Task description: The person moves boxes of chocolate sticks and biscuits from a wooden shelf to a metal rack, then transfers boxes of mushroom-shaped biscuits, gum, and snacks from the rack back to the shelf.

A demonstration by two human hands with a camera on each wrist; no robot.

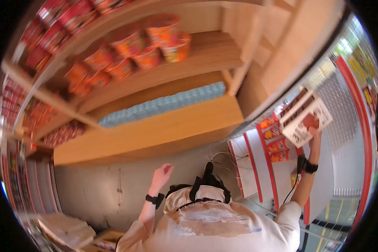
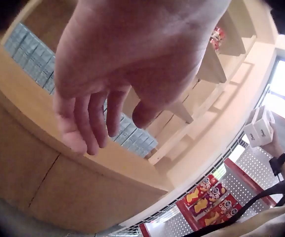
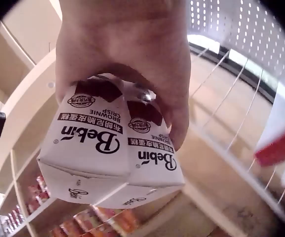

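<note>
My right hand (image 1: 315, 139) grips two white brownie crisp boxes (image 3: 90, 136), held side by side with thumb and fingers around their outer sides. In the head view the white front of one box (image 1: 299, 131) faces up, over the red-edged shelves on the right. My left hand (image 2: 132, 59) hangs in the air with fingers loosely curled and nothing in it. Behind that hand in the left wrist view stands a row of pale blue packs (image 2: 31, 54) on the wooden shelf.
Orange noodle cups (image 1: 147, 56) stand on the wooden shelving ahead, with red cups (image 1: 77, 17) at upper left. Red snack bags (image 1: 277, 145) sit on the metal shelves at right. White cables (image 1: 222, 157) trail near the floor. An open carton (image 1: 107, 241) lies at lower left.
</note>
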